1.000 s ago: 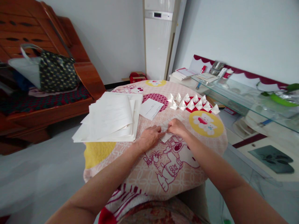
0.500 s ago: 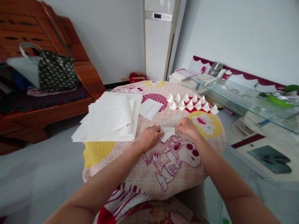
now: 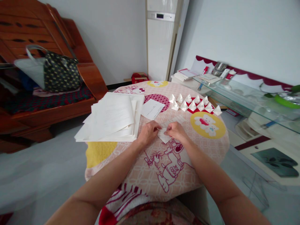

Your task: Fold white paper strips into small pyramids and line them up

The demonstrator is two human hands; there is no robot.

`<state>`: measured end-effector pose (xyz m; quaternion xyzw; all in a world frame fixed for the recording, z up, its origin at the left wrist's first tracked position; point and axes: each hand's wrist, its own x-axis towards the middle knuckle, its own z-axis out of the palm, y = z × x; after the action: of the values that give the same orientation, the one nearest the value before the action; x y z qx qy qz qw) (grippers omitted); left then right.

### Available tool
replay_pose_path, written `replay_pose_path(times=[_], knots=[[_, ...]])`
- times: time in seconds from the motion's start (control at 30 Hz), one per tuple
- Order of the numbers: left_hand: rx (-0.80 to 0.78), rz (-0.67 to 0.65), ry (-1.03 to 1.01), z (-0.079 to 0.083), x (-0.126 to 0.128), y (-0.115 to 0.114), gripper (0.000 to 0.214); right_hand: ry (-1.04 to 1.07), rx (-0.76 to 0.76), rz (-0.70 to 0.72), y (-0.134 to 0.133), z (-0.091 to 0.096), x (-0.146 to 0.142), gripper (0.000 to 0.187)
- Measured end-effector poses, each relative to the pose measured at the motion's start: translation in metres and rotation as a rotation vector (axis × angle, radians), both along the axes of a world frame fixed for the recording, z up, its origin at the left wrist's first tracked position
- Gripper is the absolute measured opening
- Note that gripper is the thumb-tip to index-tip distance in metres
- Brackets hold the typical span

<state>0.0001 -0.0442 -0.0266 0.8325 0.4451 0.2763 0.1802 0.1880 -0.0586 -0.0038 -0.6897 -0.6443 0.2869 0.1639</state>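
Note:
A small folded piece of white paper [image 3: 163,137] lies on the patterned tablecloth [image 3: 140,172] in front of me. My left hand [image 3: 149,132] pinches its left edge with curled fingers. From the other side my right hand [image 3: 175,131] pinches the paper near its upper right part, thumb and fingertips together. The hands are close to each other, and they hide part of the paper's top edge. Beyond them a flat white sheet with a little print [image 3: 152,108] lies beside a stack of white paper [image 3: 112,115]. Several small folded paper shapes [image 3: 192,106] stand in two rows at the back right.
A glass shelf [image 3: 246,101] with cups, papers and a green bowl [image 3: 287,101] runs along the right wall. On the left, a wooden bench [image 3: 90,82] holds a dark patterned bag [image 3: 61,72]. A tall white cabinet-like unit [image 3: 160,47] stands behind the table.
My right hand has moved left, from beside the paper onto it, and now pinches it. My left hand's fingers have curled up at its left edge. The view has shifted slightly.

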Motion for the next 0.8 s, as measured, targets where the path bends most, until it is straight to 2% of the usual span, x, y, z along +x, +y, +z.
replay_pose_path(times=[0.2, 0.43, 0.63, 0.8], knots=[[-0.048, 0.065, 0.049, -0.002, 0.011, 0.018, 0.041, 0.014, 0.001, 0.004, -0.001, 0.0, -0.001, 0.011], [-0.018, 0.086, 0.108, -0.009, 0.023, 0.016, 0.05, -0.005, 0.048, 0.026, -0.003, -0.002, -0.001, 0.009], [-0.121, 0.093, 0.08, -0.007, 0.02, 0.017, 0.054, -0.001, 0.069, 0.032, -0.003, -0.003, 0.0, 0.01], [-0.132, 0.021, 0.039, -0.008, 0.01, 0.023, 0.06, 0.003, 0.059, 0.009, -0.004, -0.002, 0.0, 0.01]])
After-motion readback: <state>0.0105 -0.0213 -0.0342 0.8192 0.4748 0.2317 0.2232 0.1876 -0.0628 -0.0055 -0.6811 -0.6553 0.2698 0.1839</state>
